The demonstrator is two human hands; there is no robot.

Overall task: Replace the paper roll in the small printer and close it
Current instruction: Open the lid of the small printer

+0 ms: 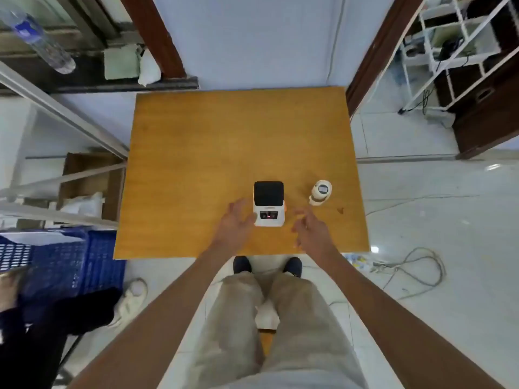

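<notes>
Seen from above, a small white box-shaped printer with a black lid (268, 203) sits on an orange-brown wooden tabletop (224, 141), its lid down. Left of the printer, the left hand (236, 224) hovers with fingers spread and empty, fingertips almost touching the printer's left side. Right of the printer, the right hand (310, 230) is also open and empty, a little farther off. Beyond it, right of the printer, stands a white paper roll with a blue-grey label (321, 192); the right hand is plainly nearer to it
</notes>
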